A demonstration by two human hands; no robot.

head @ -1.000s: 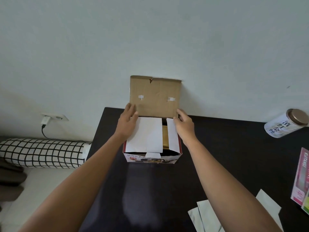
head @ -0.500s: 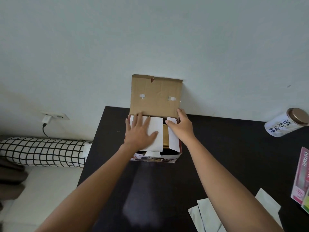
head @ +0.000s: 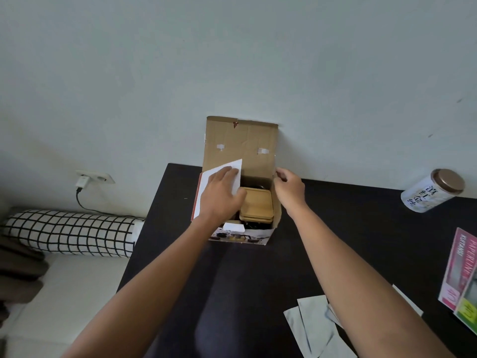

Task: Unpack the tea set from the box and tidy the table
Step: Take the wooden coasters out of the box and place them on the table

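a head-worn camera looks down at a black table pushed against a pale wall. near the far edge of the table stands a small cardboard box, its brown lid standing upright against the wall, with two bits of tape on the inside face.

two bare forearms reach toward the box. the left hand lies on a white inner flap at the left side of the box, fingers spread flat across it and thumb tucked under its edge, so the flap is tilted up and off the contents. the right hand is at the right wall of the box, fingers curled as if pinching the cardboard edge, though whether they truly grip it cannot be told.

inside the opened box sits a stack of pale wooden squares with rounded corners, with dark shapes around them that are too shadowed to identify. a small white tab lies at the front rim.

to the right on the table a white tin with a bronze lid lies tilted. at the right edge is a pink packet with something green beside it. several pale sheets of paper lie at the near right.

left of the table are a black-and-white checked bolster and a wall socket with a charger plugged in.
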